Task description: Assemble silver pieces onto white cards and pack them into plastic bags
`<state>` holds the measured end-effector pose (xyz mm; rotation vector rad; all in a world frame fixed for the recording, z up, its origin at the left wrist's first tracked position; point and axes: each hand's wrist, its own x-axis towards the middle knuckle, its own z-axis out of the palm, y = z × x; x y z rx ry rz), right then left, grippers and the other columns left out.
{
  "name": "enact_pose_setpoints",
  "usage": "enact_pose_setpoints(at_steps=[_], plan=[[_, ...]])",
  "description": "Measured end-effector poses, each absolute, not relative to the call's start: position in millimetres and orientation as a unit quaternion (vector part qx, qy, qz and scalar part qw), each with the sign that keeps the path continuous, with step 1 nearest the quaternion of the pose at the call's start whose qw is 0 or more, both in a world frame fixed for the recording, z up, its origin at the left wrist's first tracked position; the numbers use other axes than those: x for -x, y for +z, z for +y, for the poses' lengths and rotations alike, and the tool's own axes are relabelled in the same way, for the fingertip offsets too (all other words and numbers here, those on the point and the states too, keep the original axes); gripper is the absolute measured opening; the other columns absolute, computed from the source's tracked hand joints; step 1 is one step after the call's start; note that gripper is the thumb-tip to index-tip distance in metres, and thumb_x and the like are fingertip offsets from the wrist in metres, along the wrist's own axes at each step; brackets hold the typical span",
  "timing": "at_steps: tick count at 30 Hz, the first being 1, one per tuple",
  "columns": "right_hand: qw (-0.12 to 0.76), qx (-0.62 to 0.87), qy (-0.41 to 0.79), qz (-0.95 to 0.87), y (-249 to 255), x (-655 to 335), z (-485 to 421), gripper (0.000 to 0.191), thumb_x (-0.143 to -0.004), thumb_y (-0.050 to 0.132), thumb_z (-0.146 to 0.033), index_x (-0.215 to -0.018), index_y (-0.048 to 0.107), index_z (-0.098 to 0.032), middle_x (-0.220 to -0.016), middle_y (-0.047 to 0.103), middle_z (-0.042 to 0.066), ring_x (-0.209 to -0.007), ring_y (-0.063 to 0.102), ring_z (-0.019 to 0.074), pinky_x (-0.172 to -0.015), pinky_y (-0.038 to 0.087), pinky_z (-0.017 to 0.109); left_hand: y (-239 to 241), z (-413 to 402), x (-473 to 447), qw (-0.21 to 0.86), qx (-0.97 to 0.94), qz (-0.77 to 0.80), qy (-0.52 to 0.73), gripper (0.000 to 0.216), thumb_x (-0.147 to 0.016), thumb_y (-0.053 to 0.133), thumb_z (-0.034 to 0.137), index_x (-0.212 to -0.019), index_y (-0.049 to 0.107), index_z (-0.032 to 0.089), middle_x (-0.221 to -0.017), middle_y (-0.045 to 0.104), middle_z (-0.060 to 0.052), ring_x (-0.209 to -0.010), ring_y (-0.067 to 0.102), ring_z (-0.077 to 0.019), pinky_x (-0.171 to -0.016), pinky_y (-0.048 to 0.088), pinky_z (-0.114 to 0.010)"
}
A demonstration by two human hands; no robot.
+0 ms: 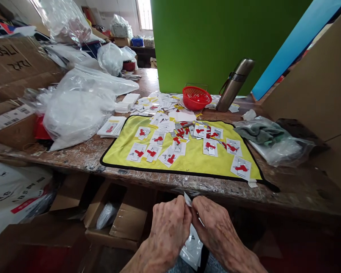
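White printed plastic packet hangs between the two bare hands, just below the front edge of the bench. The left hand and the right hand are both curled closed, pinching its upper part from either side with their knuckles turned up toward the camera. The fingertips are mostly hidden behind the hands, and a pale corner of the packet pokes up between them. Its lower part, marked with three dark dots, drops toward the person's lap.

Just beyond the hands runs a scarred brown wooden workbench. On it lies a yellow cloth mat with a black border, scattered with white cards bearing red shapes, which overlap in a cluster near the mat's far edge. More white cards spread past the mat around a round red plastic mesh basket, near a tilted stainless steel vacuum flask with a dark strap. A neat stack of white cards sits at the mat's left corner, beside bulging clear plastic bags. To the right, a grey-green cloth lies on a clear plastic bag. A bright green board stands behind everything. Below the bench, an open brown cardboard box holds a small white bag.
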<state>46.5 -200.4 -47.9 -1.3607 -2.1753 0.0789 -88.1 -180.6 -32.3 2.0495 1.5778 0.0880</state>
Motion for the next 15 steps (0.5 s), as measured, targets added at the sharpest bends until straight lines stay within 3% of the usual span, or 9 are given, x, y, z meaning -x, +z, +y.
enact_pose_setpoints(at_steps=[6, 12, 15], plan=[[0.261, 0.533, 0.111, -0.797, -53.4, -52.4, -202.2, 0.016, -0.089, 0.040, -0.010, -0.082, 0.050, -0.020, -0.072, 0.060, 0.001, -0.065, 0.058, 0.0144, -0.061, 0.044, 0.024, -45.2, -177.8, 91.5, 0.342, -0.755, 0.535, 0.163, 0.020, -0.085, 0.037, 0.024, -0.067, 0.044, 0.022, -0.060, 0.055, 0.000, -0.057, 0.053, -0.0136, -0.055, 0.034, -0.025], [0.286, 0.552, -0.004, -0.783, -63.2, -47.2, -203.4, 0.023, -0.086, 0.035, -0.007, -0.072, 0.047, -0.021, -0.063, 0.055, 0.001, -0.058, 0.051, 0.0154, -0.057, 0.039, 0.027, -38.0, -176.5, 82.5, 0.264, -0.755, 0.594, 0.084, 0.010, -0.077, 0.047, 0.020, -0.067, 0.049, 0.022, -0.059, 0.058, -0.001, -0.057, 0.056, -0.0168, -0.055, 0.031, -0.027], [0.296, 0.543, 0.002, -0.786, -65.5, -47.1, -204.0, 0.023, -0.088, 0.036, -0.007, -0.073, 0.047, -0.021, -0.062, 0.055, 0.001, -0.058, 0.050, 0.0154, -0.057, 0.039, 0.026, -38.1, -174.6, 82.8, 0.306, -0.739, 0.593, 0.091, 0.016, -0.080, 0.045, 0.023, -0.064, 0.045, 0.022, -0.058, 0.057, 0.000, -0.057, 0.055, -0.0155, -0.055, 0.032, -0.025]])
